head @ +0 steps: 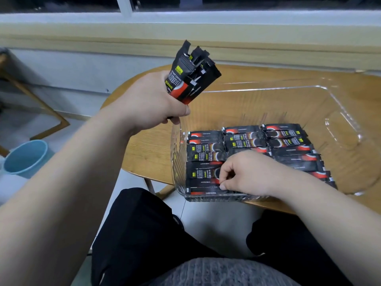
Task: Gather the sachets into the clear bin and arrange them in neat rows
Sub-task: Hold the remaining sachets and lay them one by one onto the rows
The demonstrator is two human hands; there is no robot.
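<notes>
My left hand (152, 100) grips a bundle of black and red coffee sachets (192, 73), held upright above the left rim of the clear bin (342, 129). Inside the bin, several sachets (245, 139) lie flat in three side-by-side rows across the near half of its floor. My right hand (245, 172) is down in the bin at the near edge, fingers curled, pinching a sachet (206, 183) at the front of the left row. The hand hides the front of the middle row.
The bin stands on a round wooden table (150, 145) by a wall under a window sill. A blue bucket (25, 156) sits on the floor at the left. A wooden frame (39, 102) stands beyond it. My knees are under the table's near edge.
</notes>
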